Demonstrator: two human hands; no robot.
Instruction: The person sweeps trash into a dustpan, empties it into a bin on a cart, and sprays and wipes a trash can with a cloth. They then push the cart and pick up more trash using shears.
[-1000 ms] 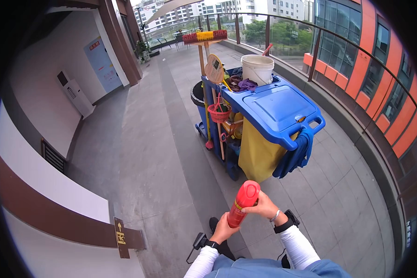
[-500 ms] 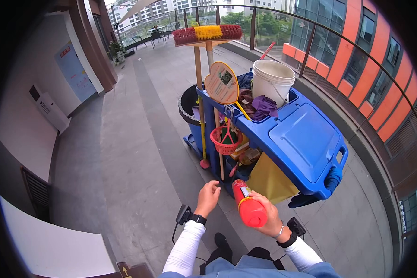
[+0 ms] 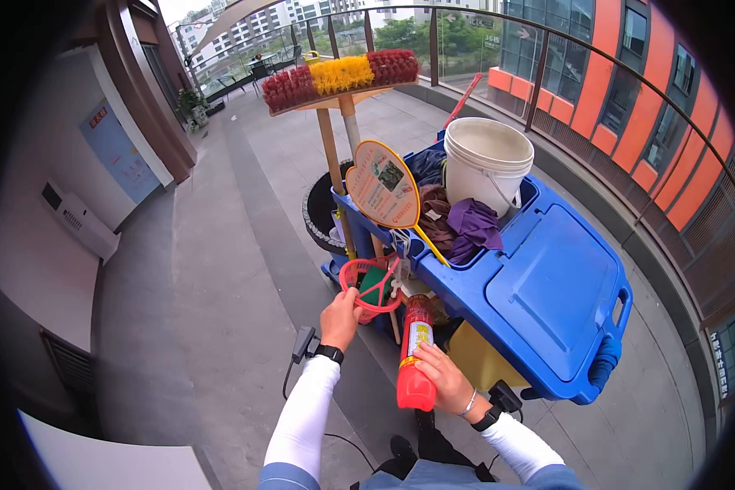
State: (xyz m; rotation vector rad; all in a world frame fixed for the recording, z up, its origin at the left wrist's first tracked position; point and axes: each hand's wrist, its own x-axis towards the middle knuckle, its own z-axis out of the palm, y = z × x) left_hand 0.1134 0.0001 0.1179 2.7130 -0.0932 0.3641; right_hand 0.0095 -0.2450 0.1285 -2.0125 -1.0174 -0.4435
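My left hand [image 3: 340, 319] grips the near rim of a pink plastic basket [image 3: 353, 274], which hangs at the side of the blue cart [image 3: 547, 286] and holds something green. In my right hand [image 3: 443, 374] is a red bottle [image 3: 416, 385] with a pale label, its dark upper end pointing away from me, close to the right of the basket. A heart-shaped sign [image 3: 384, 186] on a yellow stick rises above the basket.
On the cart stand a white bucket [image 3: 487, 163] and purple cloth [image 3: 474, 229]. A broom [image 3: 341, 80] with red and yellow bristles stands upright behind. A black-lined bin [image 3: 322, 212] is at the far left of the cart. A glass railing [image 3: 465, 49] runs behind.
My left hand has moved forward and taken hold of the basket, which is now tilted. The red bottle has turned more upright and shifted slightly left. The cart appears closer.
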